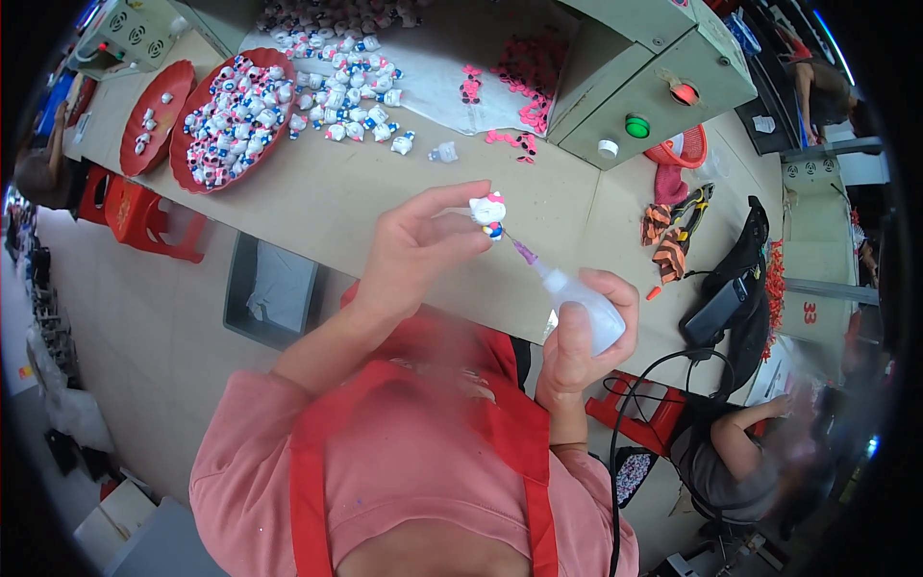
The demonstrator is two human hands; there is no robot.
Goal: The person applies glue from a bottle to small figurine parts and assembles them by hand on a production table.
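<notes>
My left hand (409,240) is closed in a pinch on a small white cat figurine (488,209) with pink and blue parts, held up over the table's front part. My right hand (588,332) grips a translucent white squeeze bottle (586,306) with a purple needle tip (524,252). The needle points up and left, its end at or very near the figurine's lower blue part; whether it touches I cannot tell. Part of the figurine is hidden by my left fingertips.
A red tray (279,72) heaped with similar figurines stands at the left, beside another red tray (130,159) holding a few. Loose figurines (351,91) and pink pieces (524,82) lie farther back. At right are pliers (694,207), a black phone (716,313), a cable (620,433) and a control box (654,87).
</notes>
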